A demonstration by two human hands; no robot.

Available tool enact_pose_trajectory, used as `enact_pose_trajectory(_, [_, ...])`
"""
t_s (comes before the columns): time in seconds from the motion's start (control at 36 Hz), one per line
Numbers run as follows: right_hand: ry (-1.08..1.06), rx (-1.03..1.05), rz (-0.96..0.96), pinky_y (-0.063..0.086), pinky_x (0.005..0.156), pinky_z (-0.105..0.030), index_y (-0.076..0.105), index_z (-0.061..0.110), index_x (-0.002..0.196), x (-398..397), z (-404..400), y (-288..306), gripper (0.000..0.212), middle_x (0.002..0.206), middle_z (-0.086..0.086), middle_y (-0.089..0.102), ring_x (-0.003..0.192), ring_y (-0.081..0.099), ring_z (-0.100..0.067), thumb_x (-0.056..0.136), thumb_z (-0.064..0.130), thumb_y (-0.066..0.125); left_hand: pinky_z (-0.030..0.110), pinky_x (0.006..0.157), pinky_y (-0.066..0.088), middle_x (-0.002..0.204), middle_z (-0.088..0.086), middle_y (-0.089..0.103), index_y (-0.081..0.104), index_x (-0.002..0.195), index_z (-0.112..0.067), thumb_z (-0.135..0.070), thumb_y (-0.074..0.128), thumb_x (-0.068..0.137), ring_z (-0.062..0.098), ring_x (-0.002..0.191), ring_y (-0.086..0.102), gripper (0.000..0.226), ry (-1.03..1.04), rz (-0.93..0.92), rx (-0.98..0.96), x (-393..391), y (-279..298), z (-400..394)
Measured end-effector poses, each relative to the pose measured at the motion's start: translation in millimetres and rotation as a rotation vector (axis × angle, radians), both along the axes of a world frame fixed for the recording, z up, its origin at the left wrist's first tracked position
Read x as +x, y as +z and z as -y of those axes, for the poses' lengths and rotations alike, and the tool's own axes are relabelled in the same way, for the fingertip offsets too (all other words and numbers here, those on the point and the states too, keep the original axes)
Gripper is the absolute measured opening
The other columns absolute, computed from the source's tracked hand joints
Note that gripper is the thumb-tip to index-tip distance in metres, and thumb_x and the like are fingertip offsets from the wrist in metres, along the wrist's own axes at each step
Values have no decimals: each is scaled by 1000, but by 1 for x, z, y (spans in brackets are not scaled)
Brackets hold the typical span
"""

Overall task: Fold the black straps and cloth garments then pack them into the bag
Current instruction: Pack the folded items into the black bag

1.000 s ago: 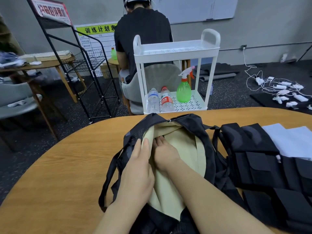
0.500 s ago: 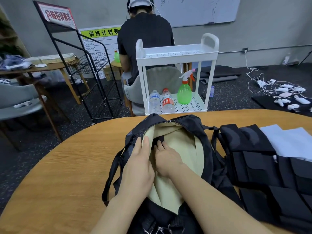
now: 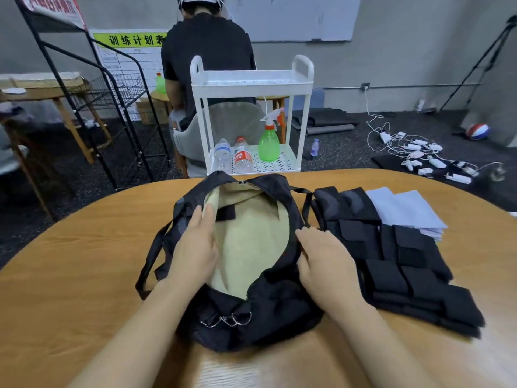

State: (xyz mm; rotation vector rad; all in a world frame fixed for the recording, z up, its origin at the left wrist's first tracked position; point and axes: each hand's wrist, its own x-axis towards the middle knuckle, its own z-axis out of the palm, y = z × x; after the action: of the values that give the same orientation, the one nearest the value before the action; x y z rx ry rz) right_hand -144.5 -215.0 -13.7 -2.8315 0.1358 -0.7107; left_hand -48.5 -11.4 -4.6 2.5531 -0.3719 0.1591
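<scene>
A black bag point(image 3: 268, 312) with a beige lining lies open on the round wooden table point(image 3: 70, 275). A small black folded strap point(image 3: 225, 212) sits inside, near the far left of the opening. My left hand point(image 3: 195, 247) rests with straight fingers on the bag's left rim. My right hand point(image 3: 324, 261) lies on the right rim, fingers curled slightly over its edge. Several folded black straps point(image 3: 397, 253) lie in rows to the right of the bag. Folded pale cloth garments point(image 3: 405, 211) lie behind them.
A white two-tier cart point(image 3: 251, 82) with two water bottles and a green spray bottle stands just beyond the table. A person in black sits behind it, back turned. A black wire rack point(image 3: 112, 107) is at left. Chargers and cables litter the floor at right.
My right hand has come out of the bag and moved to its right rim, leaving a black strap inside. My left hand stays on the left rim. The camera has tilted up slightly.
</scene>
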Motion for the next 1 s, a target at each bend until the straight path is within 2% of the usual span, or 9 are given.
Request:
enact_pose_trajectory(0.06, [-79,-88,-17,51,84,-40,64,10,89,-28,15,-14,27,85,-3,62,81,61,-27,63,5,70,40,103,36,163,14,11,18,155,-14,6,36,94,31,145,26,67,3,11,-2,-1,-2,0])
enact_pose_trajectory(0.17, [-177,-234,-119,35,104,-46,70,4,101,-62,38,-48,52,96,-10,69,95,67,-31,51,12,83,41,104,35,163,13,10,16,156,-14,4,37,96,32,145,25,67,11,12,22,-2,-5,-1])
enact_pose_trajectory(0.31, [-167,-365,-187,19,111,-48,69,2,96,-71,44,-64,39,82,-9,67,88,66,-31,70,5,41,39,107,31,163,14,10,16,156,-14,1,38,96,30,147,20,66,11,0,17,-4,-6,1])
enact_pose_trajectory(0.47, [-121,-430,-123,9,117,-46,53,10,57,-66,42,-47,9,47,-1,41,51,51,-26,56,1,53,38,105,33,162,16,11,20,155,-12,4,38,94,30,147,22,66,3,-5,22,-6,-2,4])
enact_pose_trajectory(0.61, [-168,-304,-85,11,118,-43,45,17,55,-68,43,-35,30,46,5,44,56,59,-20,51,-3,67,39,105,33,162,15,15,24,153,-12,6,38,94,32,145,24,63,4,-8,3,-9,2,6])
enact_pose_trajectory(0.81, [-118,-249,217,28,106,-47,65,12,84,-45,18,-3,14,72,1,65,80,67,-22,72,5,66,40,104,36,162,15,14,24,153,-15,7,37,93,33,143,29,65,-20,5,-32,-10,-1,6])
enact_pose_trajectory(0.89, [-22,-221,208,33,99,-40,58,17,80,-19,-10,1,20,69,7,55,69,59,-17,69,8,71,37,105,36,163,12,11,20,155,-17,7,36,94,29,144,28,67,-30,2,-56,-12,1,6])
enact_pose_trajectory(0.94, [38,-187,142,36,86,-32,55,19,70,2,-30,2,31,62,8,50,58,53,-16,55,8,79,36,102,38,163,11,10,18,155,-18,7,36,94,29,142,32,68,-35,3,-57,-13,2,5])
enact_pose_trajectory(1.0, [49,-195,21,28,57,-26,55,21,59,26,-49,4,37,53,9,46,47,44,-16,37,9,83,36,100,39,164,9,10,17,156,-19,7,36,94,30,138,37,70,-38,2,-54,-12,1,3])
